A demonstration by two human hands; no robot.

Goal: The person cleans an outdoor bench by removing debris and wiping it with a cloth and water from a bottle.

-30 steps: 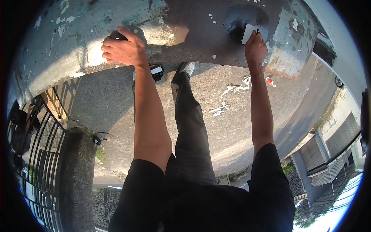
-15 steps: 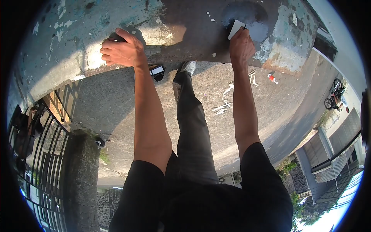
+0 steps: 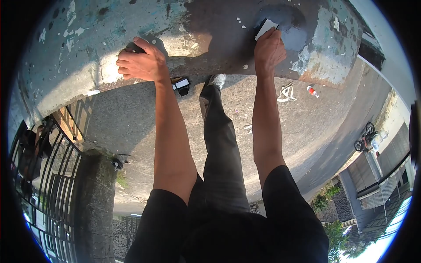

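Note:
My right hand (image 3: 270,51) is closed on a flat white rectangular pad (image 3: 266,29) with a black edge or underside. The pad rests on a dark, wet-looking grey patch of a weathered concrete slab (image 3: 131,22) with peeling paint. My left hand (image 3: 144,61) is at the slab's near edge, fingers curled around a dark object (image 3: 134,47) that is mostly hidden, so I cannot make out its kind. Part of the left hand lies in a sunlit strip.
On the ground below are a black-and-white box-like object (image 3: 181,85), white strips (image 3: 286,93) and a red-labelled bottle (image 3: 312,91). A metal railing (image 3: 57,175) stands at left beside a low wall (image 3: 94,197). A motorbike (image 3: 367,138) is parked at right.
My right hand has moved slightly left and up with the pad, which has shifted across the dark patch. The left hand keeps its grip, and the whole view has shifted a little.

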